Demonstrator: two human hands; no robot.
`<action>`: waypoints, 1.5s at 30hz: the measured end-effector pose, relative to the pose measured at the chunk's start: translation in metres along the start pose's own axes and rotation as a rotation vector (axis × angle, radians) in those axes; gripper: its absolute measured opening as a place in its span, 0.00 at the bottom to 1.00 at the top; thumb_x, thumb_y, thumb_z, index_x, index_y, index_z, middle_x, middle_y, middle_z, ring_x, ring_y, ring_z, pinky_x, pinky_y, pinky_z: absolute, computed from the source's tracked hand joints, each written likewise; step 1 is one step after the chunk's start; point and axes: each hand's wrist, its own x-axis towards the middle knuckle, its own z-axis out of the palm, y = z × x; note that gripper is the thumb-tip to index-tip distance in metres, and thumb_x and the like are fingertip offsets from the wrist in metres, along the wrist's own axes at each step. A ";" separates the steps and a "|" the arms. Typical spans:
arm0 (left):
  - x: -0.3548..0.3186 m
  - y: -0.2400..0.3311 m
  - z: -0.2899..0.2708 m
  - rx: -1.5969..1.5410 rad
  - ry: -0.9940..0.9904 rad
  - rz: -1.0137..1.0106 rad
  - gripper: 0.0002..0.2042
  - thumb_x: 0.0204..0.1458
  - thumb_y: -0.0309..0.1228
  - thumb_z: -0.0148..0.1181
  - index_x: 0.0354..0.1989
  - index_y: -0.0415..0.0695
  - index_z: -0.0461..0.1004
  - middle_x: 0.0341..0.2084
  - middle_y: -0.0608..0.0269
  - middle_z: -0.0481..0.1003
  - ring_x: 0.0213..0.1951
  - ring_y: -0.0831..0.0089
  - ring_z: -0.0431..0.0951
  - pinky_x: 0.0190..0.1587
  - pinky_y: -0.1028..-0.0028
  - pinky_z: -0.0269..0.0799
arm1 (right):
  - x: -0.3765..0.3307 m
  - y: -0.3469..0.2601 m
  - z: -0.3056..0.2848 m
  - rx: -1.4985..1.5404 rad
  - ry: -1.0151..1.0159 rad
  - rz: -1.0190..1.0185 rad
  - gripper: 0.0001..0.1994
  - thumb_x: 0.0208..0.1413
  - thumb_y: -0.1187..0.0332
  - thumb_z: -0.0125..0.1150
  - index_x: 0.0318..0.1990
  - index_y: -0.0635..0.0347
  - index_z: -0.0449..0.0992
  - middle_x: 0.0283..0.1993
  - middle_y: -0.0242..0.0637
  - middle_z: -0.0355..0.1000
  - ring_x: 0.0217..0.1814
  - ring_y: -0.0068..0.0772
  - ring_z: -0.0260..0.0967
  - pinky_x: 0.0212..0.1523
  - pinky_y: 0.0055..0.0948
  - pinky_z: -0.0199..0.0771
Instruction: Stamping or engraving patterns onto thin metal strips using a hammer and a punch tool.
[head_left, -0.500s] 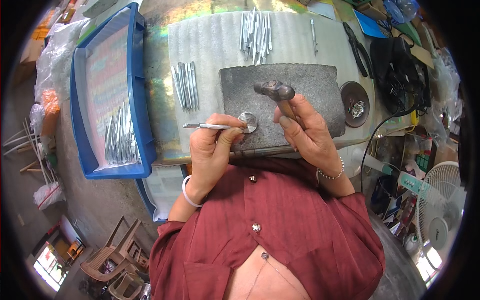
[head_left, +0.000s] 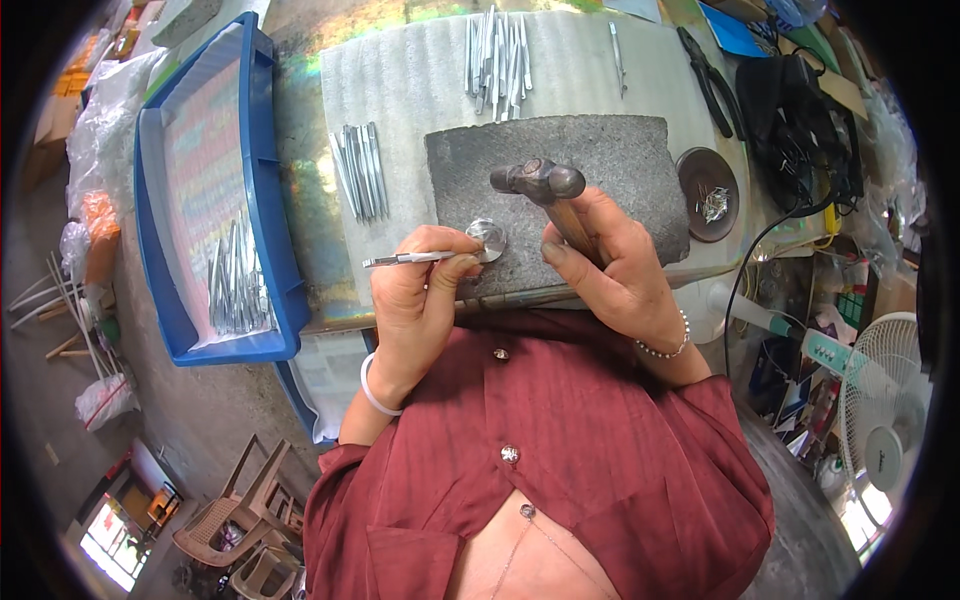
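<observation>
**Hammer raised over a small disc**

Since the earlier frame the hammer [head_left: 540, 182] has shifted slightly, its head now over the middle of the slab [head_left: 620, 170]; the left hand has barely moved.

The grey stone slab lies on a padded mat [head_left: 400, 90], with a blue tray [head_left: 265, 200] of metal rods well to the left. The right hand [head_left: 615, 265] is wrapped tight round the hammer's wooden handle, head lifted off the slab. The left hand [head_left: 420, 290] pinches a thin metal punch [head_left: 410, 258] between thumb and fingers, its tip at a small round disc [head_left: 488, 238] near the slab's front edge.

Risks, as I judge them: the left fingertips sit just beside the disc, so an off-line blow could hit them. The punch is held nearly flat, so a glancing strike may skid it. The loose disc could jump off the edge.
</observation>
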 end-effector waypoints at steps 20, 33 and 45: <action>0.001 0.004 0.002 -0.023 0.011 -0.065 0.03 0.53 0.16 0.52 0.34 0.35 0.72 0.28 0.61 0.74 0.28 0.78 0.76 0.31 0.81 0.71 | -0.007 -0.016 0.005 0.198 -0.018 -0.055 0.20 0.57 0.76 0.55 0.57 0.65 0.63 0.41 0.37 0.71 0.41 0.20 0.68 0.42 0.20 0.68; -0.001 0.001 0.004 -0.025 0.023 0.001 0.04 0.54 0.16 0.51 0.36 0.34 0.71 0.30 0.59 0.73 0.28 0.75 0.77 0.31 0.80 0.72 | -0.007 -0.013 0.001 0.134 -0.025 -0.062 0.20 0.56 0.77 0.55 0.56 0.66 0.63 0.39 0.39 0.71 0.39 0.21 0.68 0.41 0.21 0.69; 0.001 0.002 0.000 -0.114 0.004 -0.112 0.04 0.55 0.16 0.51 0.36 0.34 0.71 0.31 0.60 0.73 0.28 0.76 0.77 0.31 0.81 0.72 | -0.003 -0.014 0.003 0.161 -0.043 -0.070 0.20 0.56 0.78 0.54 0.57 0.67 0.63 0.40 0.38 0.72 0.40 0.21 0.69 0.40 0.21 0.69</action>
